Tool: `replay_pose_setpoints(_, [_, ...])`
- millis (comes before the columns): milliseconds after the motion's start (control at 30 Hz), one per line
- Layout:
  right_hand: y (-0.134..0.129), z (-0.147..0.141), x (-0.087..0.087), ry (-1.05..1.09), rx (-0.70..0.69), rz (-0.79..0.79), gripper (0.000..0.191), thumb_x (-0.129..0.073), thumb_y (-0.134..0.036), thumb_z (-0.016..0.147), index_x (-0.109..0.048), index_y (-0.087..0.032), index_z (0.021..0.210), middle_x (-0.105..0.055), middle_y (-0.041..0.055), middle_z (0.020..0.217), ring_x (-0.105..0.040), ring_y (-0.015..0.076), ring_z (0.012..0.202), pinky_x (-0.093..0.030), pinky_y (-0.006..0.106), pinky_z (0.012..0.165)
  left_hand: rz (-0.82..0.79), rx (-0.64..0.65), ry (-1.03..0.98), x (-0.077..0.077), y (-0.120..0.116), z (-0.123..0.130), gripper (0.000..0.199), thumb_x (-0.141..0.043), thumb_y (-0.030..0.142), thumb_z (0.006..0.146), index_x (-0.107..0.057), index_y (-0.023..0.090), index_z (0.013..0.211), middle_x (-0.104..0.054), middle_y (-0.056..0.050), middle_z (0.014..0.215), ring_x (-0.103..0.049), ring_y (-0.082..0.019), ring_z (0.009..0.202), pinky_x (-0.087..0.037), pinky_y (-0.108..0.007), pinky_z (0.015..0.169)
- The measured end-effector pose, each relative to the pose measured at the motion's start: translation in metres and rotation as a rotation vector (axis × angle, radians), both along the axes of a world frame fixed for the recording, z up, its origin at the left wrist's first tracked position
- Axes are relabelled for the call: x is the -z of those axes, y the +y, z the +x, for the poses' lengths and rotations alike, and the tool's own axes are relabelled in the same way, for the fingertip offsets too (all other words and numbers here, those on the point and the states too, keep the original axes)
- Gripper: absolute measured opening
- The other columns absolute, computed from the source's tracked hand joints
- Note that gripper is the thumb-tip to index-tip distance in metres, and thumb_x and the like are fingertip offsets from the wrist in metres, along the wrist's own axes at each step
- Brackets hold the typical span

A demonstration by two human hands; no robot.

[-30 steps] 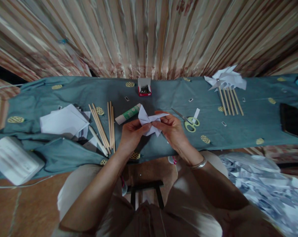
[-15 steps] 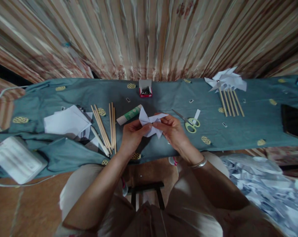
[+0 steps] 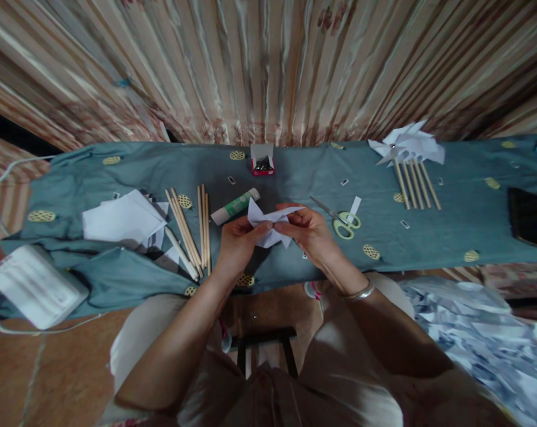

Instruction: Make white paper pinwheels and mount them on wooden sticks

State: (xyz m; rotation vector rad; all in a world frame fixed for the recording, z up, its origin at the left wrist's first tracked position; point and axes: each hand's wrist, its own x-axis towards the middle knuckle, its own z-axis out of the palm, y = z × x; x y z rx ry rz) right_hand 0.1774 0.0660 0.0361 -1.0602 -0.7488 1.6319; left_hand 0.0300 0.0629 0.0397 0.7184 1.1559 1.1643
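Observation:
Between both hands is a white folded paper pinwheel point(image 3: 272, 238), held over the near middle of the cloth-covered table. My left hand point(image 3: 240, 242) pinches it from the left, thumb at the centre. From the other side my right hand point(image 3: 310, 232) grips it, its thumb meeting the left one at the middle; the fingers underneath are partly hidden. A glue stick point(image 3: 236, 206) with a green label lies just beyond my left hand. Scissors point(image 3: 342, 224) with pale green handles rest to the right, touching a small white paper strip point(image 3: 353, 209).
Wooden sticks point(image 3: 203, 228) and white paper sheets point(image 3: 117, 219) lie left, near a white box-shaped device point(image 3: 37, 287) with a cable. A small red box point(image 3: 262, 165) holds metal pins. Finished pinwheels point(image 3: 413, 148), a phone point(image 3: 528, 216) and a heap of paper scraps point(image 3: 477, 332) are right.
The pinwheel has tilted slightly and shifted a little left in my fingers. Both hands keep their pinch on it, and the things on the table lie as before.

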Motion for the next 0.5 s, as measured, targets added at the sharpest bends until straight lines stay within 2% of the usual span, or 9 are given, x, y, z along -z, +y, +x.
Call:
replay_pose_setpoints(300, [-0.0011,0.0003,0.0010,-0.032,-0.006,0.022,0.043,-0.095,-0.036,0.050,-0.070,-0.023,0.083,-0.072,-0.0050,0.071,-0.064,0.0120,0.064,-0.053,0.026,0.063,-0.045,-0.011,-0.107,0.0022,-0.0031,0.0061,0.031,-0.091,0.034,0.050,-0.077,0.014,0.068,-0.072,-0.001,0.066,-0.059,-0.010,0.058,-0.045,-0.022,0.059])
replay_pose_setpoints(500, [-0.0016,-0.0037,0.0032,0.025,0.033,0.005,0.042,-0.096,-0.035,0.049,-0.070,-0.021,0.079,-0.075,-0.0030,0.076,-0.065,0.0108,0.066,-0.053,0.024,0.065,-0.019,-0.041,-0.114,0.0046,-0.0038,0.0083,0.033,-0.091,0.036,0.050,-0.077,0.015,0.071,-0.073,-0.001,0.068,-0.058,-0.011,0.059,-0.046,-0.024,0.061])
